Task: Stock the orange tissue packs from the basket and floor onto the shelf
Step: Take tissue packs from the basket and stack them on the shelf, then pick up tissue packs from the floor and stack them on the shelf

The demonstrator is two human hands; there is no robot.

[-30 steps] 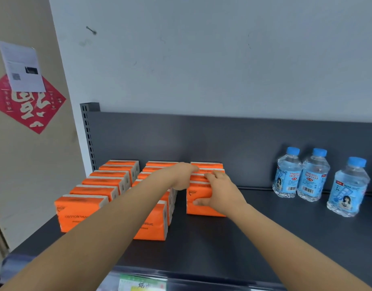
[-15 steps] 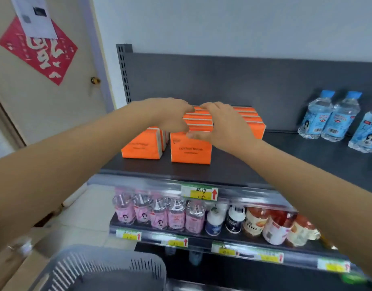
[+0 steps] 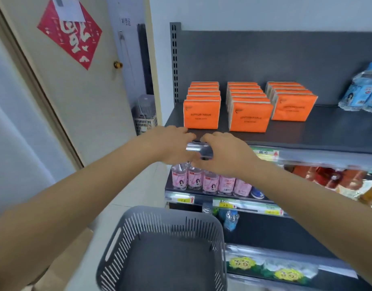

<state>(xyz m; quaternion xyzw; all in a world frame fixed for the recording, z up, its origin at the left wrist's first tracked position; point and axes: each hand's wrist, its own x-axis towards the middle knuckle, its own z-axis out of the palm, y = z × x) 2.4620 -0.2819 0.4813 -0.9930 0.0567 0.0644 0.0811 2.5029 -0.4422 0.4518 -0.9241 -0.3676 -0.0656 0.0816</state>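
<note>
Pulling back: both hands have come off the third row of packs, which they were squaring up half a second ago, and now hang in front of the shelf's lip.
Shelf [image 3: 332, 131]: its top deck carries three front-to-back rows of orange tissue packs [image 3: 250, 116], all upright with faces forward; the right row sits further back than the other two, and bare deck remains between it and the water bottles [image 3: 363, 93].
Basket [image 3: 136, 229]: grey, slotted, directly below the arms; what shows of its inside holds no packs, though the near part is cut off by the frame.
Floor: a little pale tile shows left of the basket, with no orange pack on it; the rest is hidden.
Left hand [image 3: 170, 143]: released, fingers loosely curled, holding nothing.
Right hand [image 3: 225, 152]: also released and empty, fingertips nearly meeting the left hand's.
Meaning: probably the basket's load is shelved, and any floor packs come next.
</note>
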